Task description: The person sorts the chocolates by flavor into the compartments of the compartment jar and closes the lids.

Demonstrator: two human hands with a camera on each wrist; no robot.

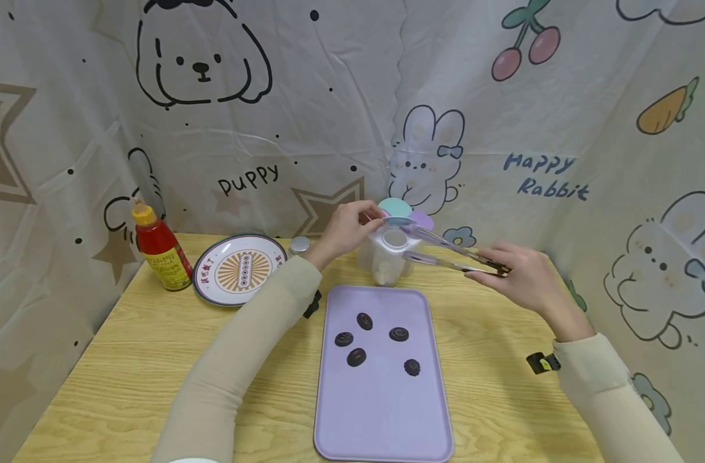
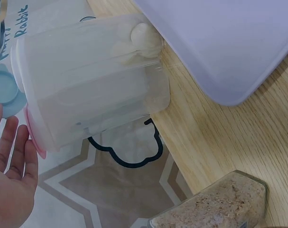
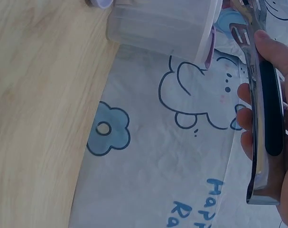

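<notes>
A translucent container with coloured flip lids stands behind the tray; whitish round pieces lie at its bottom. At its top, my left hand pinches the edge of a raised blue lid between thumb and fingers, beside a pink lid. My right hand grips metal tongs with dark handle grips. Their arms are spread, and the tips point left at the container's round opening. Mint and purple lids stand raised at the back.
A lilac tray holds several dark, chocolate-like pieces. At left stand a red sauce bottle with a yellow cap and a patterned plate. A silver-capped jar is partly behind my left arm. Printed cloth hangs around the table.
</notes>
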